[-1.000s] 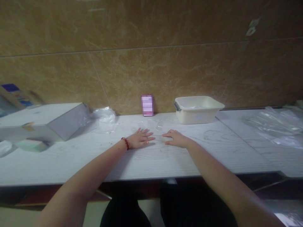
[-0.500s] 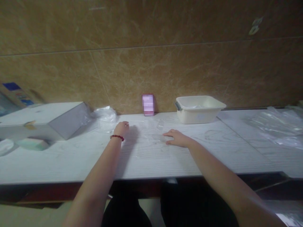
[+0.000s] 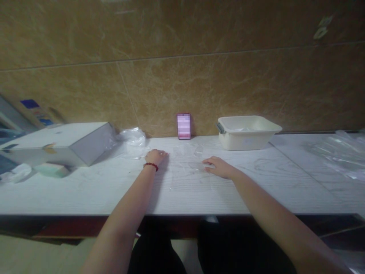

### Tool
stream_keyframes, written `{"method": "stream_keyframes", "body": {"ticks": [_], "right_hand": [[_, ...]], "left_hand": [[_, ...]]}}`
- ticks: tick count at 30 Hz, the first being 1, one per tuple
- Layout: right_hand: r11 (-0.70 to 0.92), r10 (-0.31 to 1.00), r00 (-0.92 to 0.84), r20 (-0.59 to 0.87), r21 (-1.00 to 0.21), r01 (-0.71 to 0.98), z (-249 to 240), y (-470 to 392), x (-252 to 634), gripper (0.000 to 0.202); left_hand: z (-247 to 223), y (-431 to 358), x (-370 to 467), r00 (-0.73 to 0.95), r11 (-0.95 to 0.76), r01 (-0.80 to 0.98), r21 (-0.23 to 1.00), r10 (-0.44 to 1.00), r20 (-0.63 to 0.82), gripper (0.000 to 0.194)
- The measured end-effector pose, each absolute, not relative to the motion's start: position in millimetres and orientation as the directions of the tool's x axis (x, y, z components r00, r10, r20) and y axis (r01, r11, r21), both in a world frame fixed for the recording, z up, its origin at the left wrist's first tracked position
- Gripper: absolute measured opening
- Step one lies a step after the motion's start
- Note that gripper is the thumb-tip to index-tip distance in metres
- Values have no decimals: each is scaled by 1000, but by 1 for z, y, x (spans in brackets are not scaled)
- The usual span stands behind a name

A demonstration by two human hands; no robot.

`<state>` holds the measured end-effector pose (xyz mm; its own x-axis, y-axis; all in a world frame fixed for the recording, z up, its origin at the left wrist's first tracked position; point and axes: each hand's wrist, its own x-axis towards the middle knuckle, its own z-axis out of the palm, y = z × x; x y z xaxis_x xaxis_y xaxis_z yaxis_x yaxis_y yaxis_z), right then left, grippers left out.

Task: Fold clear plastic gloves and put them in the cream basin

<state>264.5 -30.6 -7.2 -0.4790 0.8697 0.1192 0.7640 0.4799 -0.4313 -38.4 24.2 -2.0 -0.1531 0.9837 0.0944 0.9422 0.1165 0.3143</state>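
A clear plastic bag (image 3: 189,177) lies flat on the white table between my two hands; its edges are hard to see. My left hand (image 3: 155,156), with a red bracelet at the wrist, is at the upper left side of the bag, its fingers curled together. What those fingers hold, if anything, is too small to make out. On the other side, my right hand (image 3: 219,167) rests at the bag's right edge, fingers stretched toward it and thumb apart. A small clear piece of plastic (image 3: 199,150) lies near the bag's top, beyond my right fingertips.
A phone (image 3: 184,126) leans against the tiled wall. A cream bin (image 3: 248,139) stands at the back right, and clear plastic bags (image 3: 342,154) lie farther right. Leftward are crumpled plastic (image 3: 132,139), a white box (image 3: 85,146) and a pale green block (image 3: 53,170).
My left hand has come down and inward to the bag's upper left side. My right hand stays at the right edge. The whole view has shifted slightly.
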Motion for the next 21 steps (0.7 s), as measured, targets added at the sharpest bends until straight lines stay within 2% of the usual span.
{"method": "stream_keyframes", "body": {"ticks": [5, 9, 12, 15, 19, 21], "right_hand": [[486, 869, -475, 139, -422, 765, -7, -31, 264, 36], [482, 876, -440, 199, -429, 764, -9, -28, 262, 31], [446, 894, -361, 267, -451, 773, -7, -27, 257, 26], [458, 881, -325, 344, -449, 767, 0, -25, 245, 23], [551, 829, -415, 375, -420, 721, 12, -16, 220, 22], [574, 817, -458, 351, -414, 707, 19, -8, 204, 21]], "left_hand": [[-7, 25, -32, -135, 92, 972, 215, 971, 196, 30], [-12, 30, -30, -23, -37, 980, 195, 955, 296, 27], [-12, 31, -28, 16, -118, 956, 270, 936, 352, 27], [-9, 29, -24, -21, -130, 905, 406, 938, 346, 24], [-8, 25, -21, -54, -107, 824, 557, 963, 265, 24], [-9, 24, -21, -42, -115, 778, 618, 972, 233, 36]]}}
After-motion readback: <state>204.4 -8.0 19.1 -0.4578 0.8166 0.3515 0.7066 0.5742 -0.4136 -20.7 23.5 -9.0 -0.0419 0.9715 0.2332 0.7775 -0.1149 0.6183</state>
